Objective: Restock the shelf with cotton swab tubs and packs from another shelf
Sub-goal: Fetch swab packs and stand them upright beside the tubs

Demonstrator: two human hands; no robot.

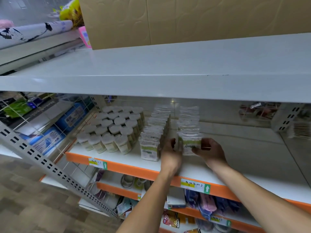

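I see the orange-edged shelf [117,167] carrying clustered swab tubs [111,130] and two rows of swab packs [154,132].

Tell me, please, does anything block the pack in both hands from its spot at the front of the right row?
Nothing visible does. The left hand and right hand hold the pack directly before the right row, over bare shelf.

Tubs [112,130] left of pack rows [155,132] on shelf [252,158].
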